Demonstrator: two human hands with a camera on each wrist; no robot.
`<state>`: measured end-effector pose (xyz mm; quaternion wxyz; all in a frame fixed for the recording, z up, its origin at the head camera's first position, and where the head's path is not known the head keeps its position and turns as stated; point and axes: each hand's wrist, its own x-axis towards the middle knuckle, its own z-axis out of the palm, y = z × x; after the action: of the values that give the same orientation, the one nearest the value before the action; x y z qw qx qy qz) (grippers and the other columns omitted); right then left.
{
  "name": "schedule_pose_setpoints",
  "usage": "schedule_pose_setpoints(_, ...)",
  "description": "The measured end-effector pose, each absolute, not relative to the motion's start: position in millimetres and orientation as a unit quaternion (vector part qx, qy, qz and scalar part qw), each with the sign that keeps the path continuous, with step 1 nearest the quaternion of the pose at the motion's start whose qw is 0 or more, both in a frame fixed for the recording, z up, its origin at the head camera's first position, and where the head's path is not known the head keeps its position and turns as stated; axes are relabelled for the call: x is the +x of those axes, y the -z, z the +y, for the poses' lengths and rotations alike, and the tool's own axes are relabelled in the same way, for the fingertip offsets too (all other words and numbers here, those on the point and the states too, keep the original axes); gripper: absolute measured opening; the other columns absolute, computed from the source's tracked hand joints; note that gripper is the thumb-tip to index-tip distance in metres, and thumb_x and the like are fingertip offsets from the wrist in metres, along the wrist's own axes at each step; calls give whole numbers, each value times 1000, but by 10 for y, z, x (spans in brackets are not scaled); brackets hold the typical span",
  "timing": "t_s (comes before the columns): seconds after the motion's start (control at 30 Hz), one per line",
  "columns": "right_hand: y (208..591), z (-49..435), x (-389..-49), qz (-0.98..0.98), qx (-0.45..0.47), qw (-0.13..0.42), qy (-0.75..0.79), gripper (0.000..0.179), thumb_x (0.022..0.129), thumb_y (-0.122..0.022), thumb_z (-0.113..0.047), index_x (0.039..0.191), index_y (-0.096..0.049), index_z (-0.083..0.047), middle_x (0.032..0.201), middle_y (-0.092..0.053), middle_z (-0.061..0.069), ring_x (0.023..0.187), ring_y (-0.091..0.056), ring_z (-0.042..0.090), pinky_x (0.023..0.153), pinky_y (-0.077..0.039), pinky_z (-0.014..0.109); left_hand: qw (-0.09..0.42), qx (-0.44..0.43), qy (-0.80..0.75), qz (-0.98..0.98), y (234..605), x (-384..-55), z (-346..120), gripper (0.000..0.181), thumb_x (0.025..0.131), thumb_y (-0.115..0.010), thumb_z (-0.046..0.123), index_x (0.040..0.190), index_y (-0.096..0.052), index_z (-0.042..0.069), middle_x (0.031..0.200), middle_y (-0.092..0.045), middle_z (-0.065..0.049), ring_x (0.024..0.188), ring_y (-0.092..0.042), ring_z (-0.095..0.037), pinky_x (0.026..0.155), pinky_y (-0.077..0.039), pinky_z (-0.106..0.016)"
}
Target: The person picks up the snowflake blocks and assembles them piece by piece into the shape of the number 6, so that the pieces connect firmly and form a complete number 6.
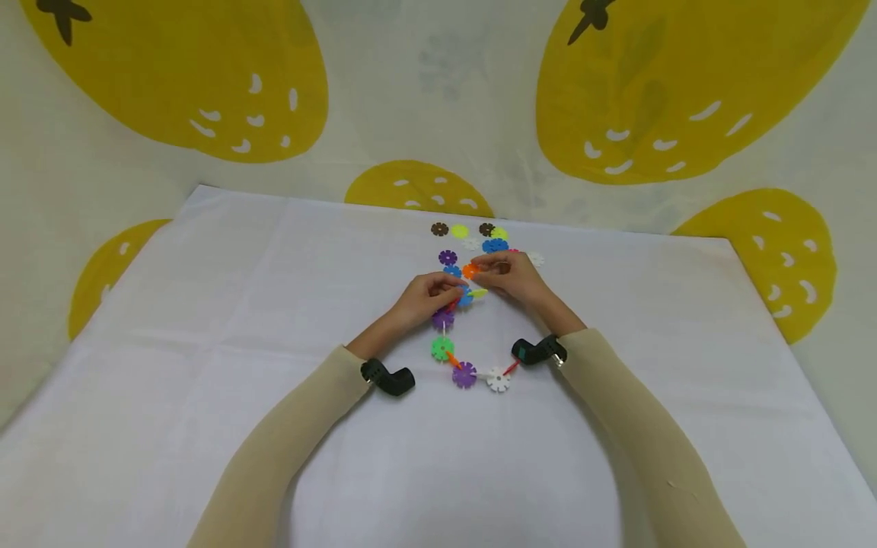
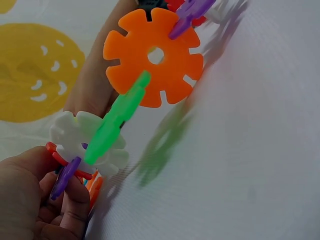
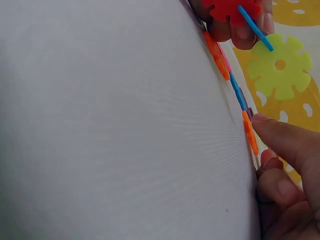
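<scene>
My left hand point(image 1: 428, 298) pinches one end of a chain of notched plastic discs slotted together. At the held end are a red disc point(image 3: 232, 7), a blue disc point(image 3: 256, 28) seen edge-on and a yellow disc point(image 3: 280, 65). A white disc point(image 2: 75, 130), a green disc point(image 2: 117, 120) and an orange disc point(image 2: 156, 57) in the chain show in the left wrist view. My right hand point(image 1: 514, 275) has its fingertips at a loose orange disc point(image 1: 470, 271) on the table. Whether they pinch it is unclear.
Loose discs lie at the table's back: brown point(image 1: 439, 229), yellow point(image 1: 459, 230), purple point(image 1: 448, 257) and blue point(image 1: 495, 245) among them. The chain curves forward over the white cloth point(image 1: 617, 472) toward my right wrist. Behind hangs a patterned cloth point(image 1: 445, 76).
</scene>
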<state>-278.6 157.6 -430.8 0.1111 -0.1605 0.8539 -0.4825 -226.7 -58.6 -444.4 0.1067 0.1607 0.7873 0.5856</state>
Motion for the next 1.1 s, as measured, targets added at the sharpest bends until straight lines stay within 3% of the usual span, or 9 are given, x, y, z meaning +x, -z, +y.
schedule_pose_setpoints(0.1, 4288, 1561, -2800, 861, -168, 117, 465, 39, 90, -72, -18, 124, -66, -2, 108, -67, 18, 64, -50, 8, 54, -41, 18, 105, 161, -585, 788, 4442, -2265, -588, 28, 97, -62, 16, 119, -66, -1, 96, -69, -14, 69, -55, -9, 64, -44, -19)
schedule_pose_setpoints(0.27, 4275, 1576, -2790, 870, -162, 116, 451, 38, 89, -73, -17, 122, -67, 0, 90, -64, 17, 56, -45, 9, 53, -39, 21, 106, 167, -585, 787, 4432, -2268, -564, 28, 97, -61, 16, 118, -66, -1, 94, -69, -14, 68, -54, -9, 64, -44, -19)
schedule_pose_setpoints(0.5, 4302, 1619, -2744, 858, -127, 129, 481, 38, 87, -75, -15, 117, -61, 4, 110, -63, 18, 67, -53, 10, 59, -44, 19, 103, 163, -579, 792, 4442, -2272, -557, 28, 97, -61, 16, 118, -66, -1, 94, -70, -13, 72, -57, -9, 67, -46, -19)
schedule_pose_setpoints(0.8, 4337, 1660, -2695, 808, -130, 149, 555, 31, 96, -62, -12, 124, -60, 2, 74, -66, 8, 55, -55, 12, 54, -46, 21, 82, 160, -580, 794, 4467, -2301, -606, 27, 97, -61, 16, 118, -67, -1, 100, -71, -16, 74, -59, -9, 66, -46, -19)
schedule_pose_setpoints(1.1, 4354, 1718, -2632, 773, -76, 187, 602, 28, 95, -64, -15, 116, -59, 4, 71, -66, 4, 55, -57, 13, 61, -48, 21, 82, 145, -583, 795, 4505, -2299, -638, 27, 97, -61, 17, 117, -67, 0, 103, -70, -15, 75, -58, -10, 65, -46, -18)
